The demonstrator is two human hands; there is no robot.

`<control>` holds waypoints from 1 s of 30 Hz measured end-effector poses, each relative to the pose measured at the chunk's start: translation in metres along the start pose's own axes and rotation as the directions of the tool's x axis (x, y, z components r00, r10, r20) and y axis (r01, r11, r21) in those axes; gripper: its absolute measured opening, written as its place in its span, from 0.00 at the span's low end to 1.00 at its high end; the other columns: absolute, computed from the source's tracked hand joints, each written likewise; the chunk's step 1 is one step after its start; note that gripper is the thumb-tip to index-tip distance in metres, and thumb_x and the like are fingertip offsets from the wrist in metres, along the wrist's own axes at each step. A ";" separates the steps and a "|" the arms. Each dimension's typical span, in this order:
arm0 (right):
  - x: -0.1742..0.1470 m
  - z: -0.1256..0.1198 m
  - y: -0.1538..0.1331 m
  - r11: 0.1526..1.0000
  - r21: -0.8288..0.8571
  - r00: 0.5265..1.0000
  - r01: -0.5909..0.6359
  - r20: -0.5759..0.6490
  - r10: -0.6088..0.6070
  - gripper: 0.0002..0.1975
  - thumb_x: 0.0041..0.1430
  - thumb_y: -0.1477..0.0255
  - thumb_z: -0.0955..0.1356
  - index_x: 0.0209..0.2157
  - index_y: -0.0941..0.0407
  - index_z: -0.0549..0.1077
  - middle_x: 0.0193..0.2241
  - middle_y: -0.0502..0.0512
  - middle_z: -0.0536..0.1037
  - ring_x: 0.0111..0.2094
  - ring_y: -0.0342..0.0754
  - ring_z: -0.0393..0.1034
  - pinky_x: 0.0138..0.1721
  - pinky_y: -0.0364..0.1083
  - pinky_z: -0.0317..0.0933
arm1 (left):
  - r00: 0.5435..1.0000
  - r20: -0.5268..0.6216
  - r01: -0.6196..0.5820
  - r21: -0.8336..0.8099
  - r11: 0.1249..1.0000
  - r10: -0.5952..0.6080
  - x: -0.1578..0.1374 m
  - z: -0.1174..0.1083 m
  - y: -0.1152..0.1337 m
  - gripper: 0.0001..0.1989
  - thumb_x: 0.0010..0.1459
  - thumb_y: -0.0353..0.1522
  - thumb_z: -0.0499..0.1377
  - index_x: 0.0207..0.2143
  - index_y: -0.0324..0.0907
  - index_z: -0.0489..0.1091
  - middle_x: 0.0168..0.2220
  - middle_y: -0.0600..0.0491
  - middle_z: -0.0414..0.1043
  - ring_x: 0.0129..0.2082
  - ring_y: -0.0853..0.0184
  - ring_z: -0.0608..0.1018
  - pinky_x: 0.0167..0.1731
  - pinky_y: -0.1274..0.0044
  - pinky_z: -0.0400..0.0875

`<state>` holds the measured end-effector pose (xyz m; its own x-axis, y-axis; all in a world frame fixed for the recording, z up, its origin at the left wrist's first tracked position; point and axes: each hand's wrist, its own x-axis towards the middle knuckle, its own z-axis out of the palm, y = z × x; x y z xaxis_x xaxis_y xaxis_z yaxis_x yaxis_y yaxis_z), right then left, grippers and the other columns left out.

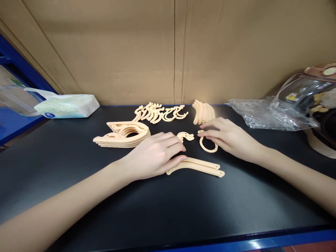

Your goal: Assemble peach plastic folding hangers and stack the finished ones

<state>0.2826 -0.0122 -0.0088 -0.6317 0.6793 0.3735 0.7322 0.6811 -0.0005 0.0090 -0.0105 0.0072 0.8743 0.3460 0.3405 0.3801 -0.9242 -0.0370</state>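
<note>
My left hand (164, 152) hovers low over the table with its thumb apart from the curved fingers. Its thumb tip is by a pair of long, slightly bent beige plastic arms (201, 166); whether they touch I cannot tell. A small curved beige hook piece (186, 135) lies just beyond its fingertips, partly hidden. My right hand (227, 136) has its fingers apart over a ring-shaped beige piece (208, 150), an index fingertip at the ring's upper end. Left of my left hand, several folded beige pieces resembling hanger bodies (122, 138) are stacked.
Toward the back lie a row of beige hooks (156, 112) and a bundle of curved beige arms (203, 112). A tissue pack (68, 105) is at the back left. Crumpled clear plastic (270, 113) and a clear bottle with a strap (304, 94) stand right. Cardboard (118, 52) walls the back.
</note>
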 end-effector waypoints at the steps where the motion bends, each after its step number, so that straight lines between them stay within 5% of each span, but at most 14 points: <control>1: 0.000 0.000 0.000 1.000 -0.008 1.000 0.007 0.005 -0.007 0.15 0.65 0.76 0.61 0.47 0.53 0.75 0.49 0.58 0.74 0.51 0.54 0.65 0.50 0.56 0.62 | 1.000 0.000 -0.010 -0.002 1.000 0.010 0.000 -0.001 0.000 0.16 0.68 0.37 0.47 0.42 0.38 0.72 0.40 0.48 0.75 0.41 0.64 0.75 0.38 0.74 0.68; 17: 0.000 0.003 0.008 0.995 -0.072 0.997 0.071 0.037 -0.068 0.15 0.65 0.76 0.61 0.49 0.56 0.74 0.49 0.60 0.73 0.50 0.54 0.65 0.50 0.53 0.62 | 0.997 0.038 -0.061 -0.026 0.998 0.062 0.001 0.000 0.001 0.17 0.69 0.36 0.46 0.39 0.38 0.71 0.36 0.50 0.75 0.36 0.65 0.74 0.35 0.75 0.66; 30: 0.005 -0.005 0.000 0.867 -0.416 0.957 0.275 0.031 -0.289 0.13 0.63 0.81 0.62 0.43 0.63 0.76 0.46 0.65 0.75 0.46 0.57 0.68 0.45 0.53 0.64 | 0.997 0.021 -0.075 -0.046 0.996 0.076 0.002 0.001 0.001 0.16 0.68 0.36 0.46 0.39 0.38 0.71 0.34 0.51 0.74 0.34 0.66 0.73 0.34 0.76 0.65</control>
<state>0.2810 -0.0102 -0.0027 -0.8241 0.4611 0.3292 0.5665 0.6637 0.4885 0.0110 -0.0103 0.0064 0.9067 0.2780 0.3171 0.2992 -0.9540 -0.0194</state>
